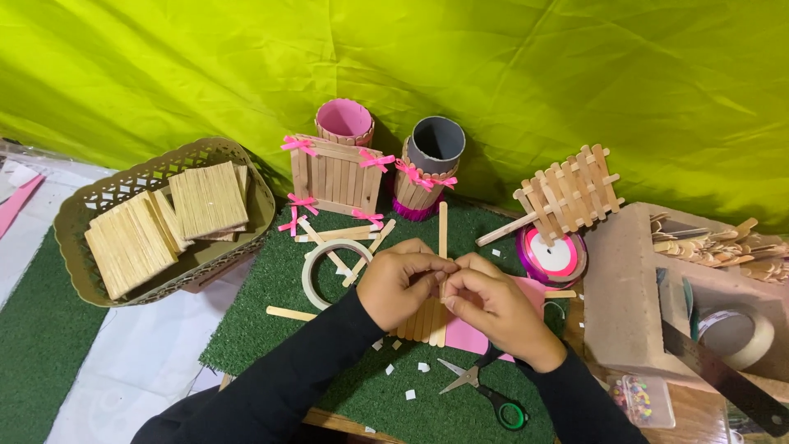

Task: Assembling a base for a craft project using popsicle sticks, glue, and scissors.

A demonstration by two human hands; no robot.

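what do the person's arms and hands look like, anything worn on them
Both arms are covered by long black sleeves reaching the wrists. The left hand and right hand are bare: no gloves, and no rings or watch that can be seen.

backdrop (509, 74): yellow-green cloth, creased, hung behind everything
basket (82, 215): tan lattice, far left, stacked with stick panels
cups: pink-lined cup (344, 121) and grey-lined cup (436, 141), upright, side by side
stick box (335, 174): pink bows at corners
tape ring (316, 267): flat on green turf mat (271, 329)
scissors (485, 388): near front edge
ribbon spool (552, 256): pink, beneath small stick fence (569, 194)
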